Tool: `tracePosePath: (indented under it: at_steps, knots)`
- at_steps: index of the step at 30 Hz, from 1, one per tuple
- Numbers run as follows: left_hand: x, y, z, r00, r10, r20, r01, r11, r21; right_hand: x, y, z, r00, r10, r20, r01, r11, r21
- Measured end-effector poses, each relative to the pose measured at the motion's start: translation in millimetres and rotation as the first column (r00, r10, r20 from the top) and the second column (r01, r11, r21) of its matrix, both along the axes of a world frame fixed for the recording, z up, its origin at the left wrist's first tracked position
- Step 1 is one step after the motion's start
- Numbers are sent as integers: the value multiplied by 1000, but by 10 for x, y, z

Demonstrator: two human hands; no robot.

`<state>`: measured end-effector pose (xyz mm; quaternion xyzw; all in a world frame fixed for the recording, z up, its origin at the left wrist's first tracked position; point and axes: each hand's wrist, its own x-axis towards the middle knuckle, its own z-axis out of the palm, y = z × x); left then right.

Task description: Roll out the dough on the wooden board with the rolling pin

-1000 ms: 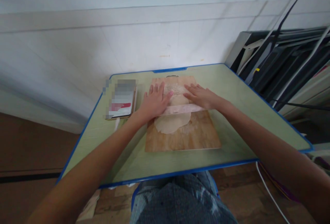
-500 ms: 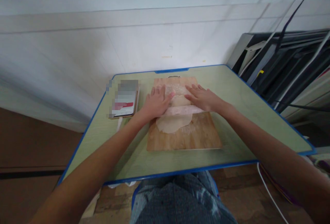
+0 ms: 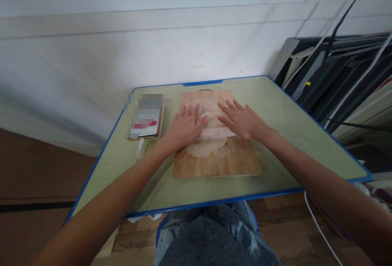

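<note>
A thin sheet of pale dough [image 3: 206, 149] lies on a wooden cutting board [image 3: 220, 167]. Across the dough rests a pale pinkish rolling pin [image 3: 214, 133]. My left hand [image 3: 185, 127] lies palm down over the pin's left end, its fingers stretched forward and its thumb angled inward. Over the right end, my right hand [image 3: 241, 119] is also palm down with fingers spread. Neither hand wraps round the pin; both ends of it are hidden under the palms. More dough shows beyond the pin, between the hands.
Left of the board lies a phone [image 3: 145, 121], its screen partly blurred out, with a white cable [image 3: 140, 148] near its lower edge. The green table [image 3: 294, 135] has a blue rim and stands against a white wall. Dark flat panels [image 3: 346, 70] lean at the right.
The rolling pin and both hands have shifted slightly toward me. My right hand's fingers are spread a little wider. The board and phone stay in place.
</note>
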<state>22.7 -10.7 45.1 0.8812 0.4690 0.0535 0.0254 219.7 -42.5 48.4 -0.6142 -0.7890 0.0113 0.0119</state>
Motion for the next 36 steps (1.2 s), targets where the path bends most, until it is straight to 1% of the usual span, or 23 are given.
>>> tracePosePath:
  at_steps: [1, 3, 5, 7, 10, 12, 14, 17, 19, 21, 24, 26, 27, 28, 29, 31, 33, 34, 36]
  knots:
    - [-23, -121, 16, 1000, 2, -21, -2, 1000, -15, -4, -104, -27, 1000, 24, 14, -25, 999, 38]
    - [-68, -356, 44, 998, -48, -40, 48, 999, -1, -11, -298, -81, 998, 63, 29, -65, 994, 90]
    - [-85, -452, 53, 997, -68, -44, 68, 998, -7, -16, -369, -110, 997, 65, 40, -70, 990, 123]
    - [-63, -352, 42, 999, -29, -30, 29, 1000, -9, -19, -277, -98, 998, 44, 41, -49, 992, 114]
    - [10, -46, 17, 996, 85, 10, -84, 996, -31, -20, -27, -37, 999, 23, 27, -24, 999, 43]
    - [30, 34, 13, 991, 134, 9, -134, 990, -49, -26, 14, -14, 999, 25, 21, -25, 999, 27]
    - [2, -79, 15, 995, 99, -11, -99, 995, -17, -38, -114, -27, 999, 40, 15, -40, 998, 52]
    - [-89, -415, 12, 998, -53, -37, 56, 995, 78, -57, -427, -82, 997, 79, -6, -77, 990, 121]
    - [-124, -514, 0, 996, -75, -40, 79, 993, 93, -61, -504, -101, 995, 96, -10, -94, 985, 143]
    - [-108, -405, -14, 999, -41, -33, 44, 997, 68, -56, -396, -85, 996, 91, -3, -90, 989, 120]
    - [-22, -31, -20, 999, 42, -28, -42, 999, -14, -39, -74, -28, 999, 54, 7, -54, 998, 29]
    - [14, 111, -12, 999, 12, -53, -14, 999, -39, -34, 28, -12, 999, 45, 9, -45, 999, -2]
    - [13, 100, -4, 998, 6, -59, -8, 999, -35, -36, 7, -19, 998, 55, 10, -55, 998, 8]
    - [-1, 35, 6, 998, -1, -60, 0, 1000, -21, -40, -60, -34, 997, 71, 8, -71, 997, 34]
    - [-26, -74, 18, 999, 19, -48, -19, 1000, -3, -45, -162, -56, 996, 92, 4, -92, 993, 72]
    - [-91, -338, 39, 998, -60, -30, 61, 998, 25, -53, -392, -105, 989, 149, -16, -145, 980, 138]
    - [-141, -506, 42, 994, -105, -14, 106, 994, 32, -54, -524, -136, 983, 179, -30, -171, 969, 178]
    - [-148, -511, 34, 994, -108, -11, 109, 994, 30, -50, -519, -138, 982, 188, -35, -178, 967, 183]
    - [-122, -357, 3, 998, -65, -3, 65, 998, 22, -39, -376, -113, 982, 187, -38, -179, 971, 161]
